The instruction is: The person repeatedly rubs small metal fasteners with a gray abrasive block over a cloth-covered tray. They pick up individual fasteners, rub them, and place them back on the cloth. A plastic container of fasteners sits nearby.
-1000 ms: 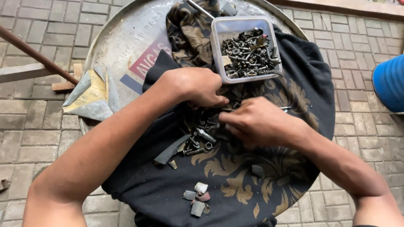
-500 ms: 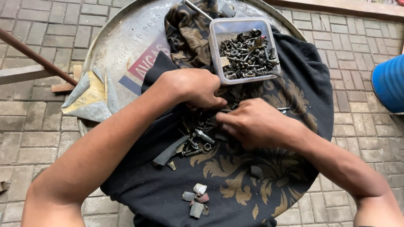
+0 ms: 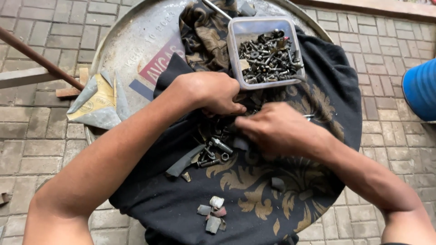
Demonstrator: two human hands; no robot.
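Two bare hands meet at the centre of the frame, over a loose heap of dark metal bolts, nuts and screws (image 3: 215, 147). The left hand (image 3: 213, 93) is curled, its fingertips (image 3: 236, 109) bent down and pressed into the upper edge of the heap; whether they pinch a piece cannot be told, since the knuckles hide it. The right hand (image 3: 277, 129) lies just beside it, palm down, its fingers (image 3: 245, 122) drawn together and pointing left at the same spot; what they grip, if anything, is hidden beneath them. The fingertips of both hands are nearly touching. The heap rests on a black cloth with a gold leaf pattern (image 3: 254, 199), which covers the right and lower part of a round grey metal drum lid (image 3: 131, 41). Just above the hands, in the upper middle of the frame, stands a clear rectangular plastic tub (image 3: 236, 50) filled with more dark fasteners. Lower centre, on the cloth, lie a few small pale chips (image 3: 213, 213). At the left rim rests a folded sheet of yellow and grey sandpaper (image 3: 97, 102). A blue round barrel (image 3: 420, 88) shows at the right edge, on the grey brick paving (image 3: 27, 140).
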